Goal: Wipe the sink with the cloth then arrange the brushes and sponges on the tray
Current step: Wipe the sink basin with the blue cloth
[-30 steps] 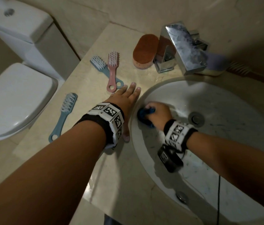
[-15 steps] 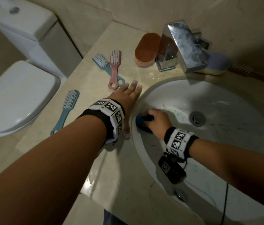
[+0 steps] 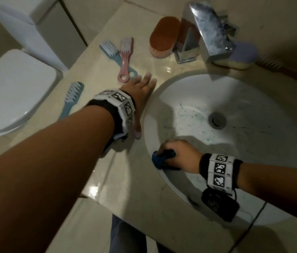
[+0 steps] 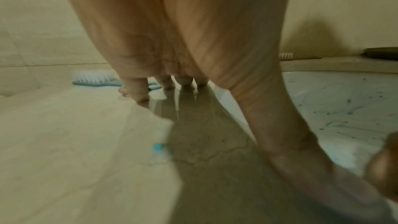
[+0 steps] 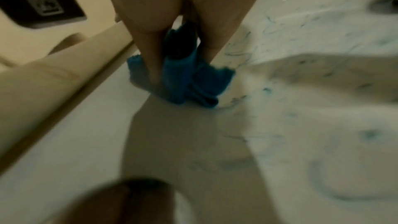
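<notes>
Cloth [image 3: 159, 158]: bunched, blue, against sink [image 3: 253, 99] inner wall near left rim.
Right hand [image 3: 180, 154]: fingers curled, clenching cloth.
Left hand [image 3: 142, 92]: flat, fingers straight, braced on counter [image 3: 96, 73] beside sink.

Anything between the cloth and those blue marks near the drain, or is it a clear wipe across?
Nothing visible: bare basin lies between the cloth in the right hand and the marks.
</notes>
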`<state>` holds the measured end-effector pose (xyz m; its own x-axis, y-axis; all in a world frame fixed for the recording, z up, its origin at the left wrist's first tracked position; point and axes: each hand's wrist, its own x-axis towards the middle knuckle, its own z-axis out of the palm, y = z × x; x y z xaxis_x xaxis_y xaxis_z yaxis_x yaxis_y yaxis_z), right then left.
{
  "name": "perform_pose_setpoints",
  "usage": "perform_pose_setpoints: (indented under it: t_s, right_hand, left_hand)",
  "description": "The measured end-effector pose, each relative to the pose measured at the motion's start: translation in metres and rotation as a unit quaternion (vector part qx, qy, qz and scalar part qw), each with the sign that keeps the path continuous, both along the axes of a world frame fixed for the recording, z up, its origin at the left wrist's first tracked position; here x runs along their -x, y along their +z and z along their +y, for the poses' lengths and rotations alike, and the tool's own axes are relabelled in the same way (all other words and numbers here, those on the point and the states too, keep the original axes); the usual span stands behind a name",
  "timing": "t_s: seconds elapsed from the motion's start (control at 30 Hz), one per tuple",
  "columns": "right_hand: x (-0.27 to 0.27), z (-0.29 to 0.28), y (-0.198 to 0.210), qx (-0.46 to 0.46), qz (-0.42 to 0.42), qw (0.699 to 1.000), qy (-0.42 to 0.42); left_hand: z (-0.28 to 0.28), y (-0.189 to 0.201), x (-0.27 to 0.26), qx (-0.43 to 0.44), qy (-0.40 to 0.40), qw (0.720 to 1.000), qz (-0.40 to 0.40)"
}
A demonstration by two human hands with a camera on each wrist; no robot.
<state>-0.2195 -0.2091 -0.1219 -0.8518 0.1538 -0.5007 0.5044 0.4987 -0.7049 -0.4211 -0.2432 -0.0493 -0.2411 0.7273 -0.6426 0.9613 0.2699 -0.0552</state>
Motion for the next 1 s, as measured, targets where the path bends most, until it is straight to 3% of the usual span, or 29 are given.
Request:
perform_pose_setpoints:
  t_s: [0.1,0.23,0.37,0.43,0.6,0.77,0.93,1.0]
  right_hand:
    - [0.0,0.013,-0.002,0.001,-0.03,0.998,0.051]
    - [0.028,0.008,-0.005,-0.057,-0.004,0.998,-0.031]
    - [-0.033,0.009,0.006,0.015,-0.073,0.994,0.081]
    - [-0.033,0.012,0.008,0.013,-0.095,0.987,0.132]
    - [-0.003,0.009,0.0,-0.036,-0.026,0.997,0.067]
    - [-0.037,0.017,0.006,0.031,-0.098,0.982,0.159]
    - [-0.006,0.01,-0.001,-0.021,-0.023,0.998,0.061]
    - [-0.009,0.01,0.001,-0.006,-0.025,0.997,0.077]
  left_hand:
    - [0.004,-0.01,0.003,-0.006,0.002,1.0,0.002]
    - [0.0,-0.007,0.002,-0.014,0.005,1.0,-0.007]
    - [0.005,-0.015,0.007,-0.026,0.003,1.0,0.013]
    - [0.003,-0.013,0.005,-0.028,0.003,1.0,0.012]
    - [0.003,-0.009,0.004,-0.02,0.004,1.0,0.011]
    - [0.002,-0.002,-0.002,-0.023,-0.004,1.0,0.017]
    - [0.001,0.006,-0.007,-0.008,-0.01,1.0,0.022]
    - [0.0,0.01,-0.01,0.001,-0.024,0.999,0.031]
